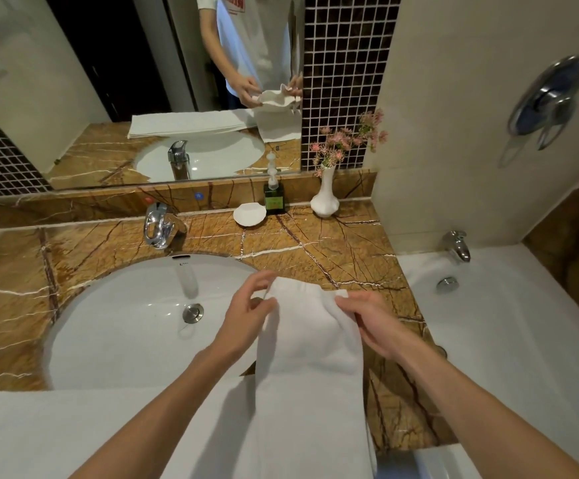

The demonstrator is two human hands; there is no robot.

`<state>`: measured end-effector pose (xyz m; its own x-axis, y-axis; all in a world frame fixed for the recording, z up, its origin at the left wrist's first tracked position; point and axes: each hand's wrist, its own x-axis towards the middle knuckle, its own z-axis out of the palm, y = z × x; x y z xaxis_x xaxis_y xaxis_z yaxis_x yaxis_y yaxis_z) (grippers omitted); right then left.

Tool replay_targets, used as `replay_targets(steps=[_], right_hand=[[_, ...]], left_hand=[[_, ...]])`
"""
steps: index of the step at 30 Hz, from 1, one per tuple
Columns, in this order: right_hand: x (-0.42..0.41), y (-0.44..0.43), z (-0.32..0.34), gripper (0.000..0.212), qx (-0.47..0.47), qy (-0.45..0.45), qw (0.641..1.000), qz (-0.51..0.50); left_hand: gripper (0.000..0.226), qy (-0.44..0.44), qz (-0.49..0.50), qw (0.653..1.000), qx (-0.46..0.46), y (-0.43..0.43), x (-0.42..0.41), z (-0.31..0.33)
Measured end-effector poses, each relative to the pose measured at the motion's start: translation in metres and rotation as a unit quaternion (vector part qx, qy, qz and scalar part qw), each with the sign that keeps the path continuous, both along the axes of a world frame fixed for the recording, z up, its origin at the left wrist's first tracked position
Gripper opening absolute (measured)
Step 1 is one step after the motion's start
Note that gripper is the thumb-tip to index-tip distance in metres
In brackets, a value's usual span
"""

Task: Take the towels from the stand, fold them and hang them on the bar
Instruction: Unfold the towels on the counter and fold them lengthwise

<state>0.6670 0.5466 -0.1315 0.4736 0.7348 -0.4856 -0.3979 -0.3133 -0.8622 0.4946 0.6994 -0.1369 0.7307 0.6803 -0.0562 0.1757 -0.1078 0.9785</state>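
Head view puts the white hand towel (310, 344) dead ahead of me, hanging as 1 narrow strip. Its long axis runs from 12 o'clock down to 6 o'clock, toward my body. Its far short edge is held up over the marble counter (315, 243), just at 3 o'clock of the sink basin (108, 326).

My left hand (246, 318) pinches the far corner at 10 o'clock with the thumb and a finger, the other fingers fanned loose. My right hand (371, 323) grips the far corner at 2 o'clock, fingers curled into the cloth. The 2 hands sit level on that edge, so neither is nearer.

I judge the next fold must travel along the long axis, with the far edge brought toward 6 o'clock. Another white towel (56, 430) lies flat at 8 o'clock. I see no bar.
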Motion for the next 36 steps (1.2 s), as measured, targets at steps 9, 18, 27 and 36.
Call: replay_targets(steps=[9, 18, 27, 36], right_hand=[[-0.001, -0.007, 0.012, 0.022, 0.027, -0.022, 0.999, -0.004], [0.004, -0.015, 0.022, 0.037, 0.059, -0.105, 0.990, -0.068], [-0.001, -0.013, 0.018, 0.035, 0.062, -0.183, 0.973, -0.127], [0.001, -0.016, 0.016, 0.028, 0.063, -0.147, 0.974, -0.161]], left_hand=[[0.014, 0.060, -0.091, 0.993, 0.056, 0.013, 0.010, 0.017], [0.019, 0.003, -0.051, 0.995, -0.088, 0.011, 0.008, 0.038], [0.013, -0.005, 0.013, 0.999, -0.049, 0.001, 0.013, 0.043], [0.017, -0.022, 0.037, 0.999, -0.027, -0.002, 0.010, 0.034]])
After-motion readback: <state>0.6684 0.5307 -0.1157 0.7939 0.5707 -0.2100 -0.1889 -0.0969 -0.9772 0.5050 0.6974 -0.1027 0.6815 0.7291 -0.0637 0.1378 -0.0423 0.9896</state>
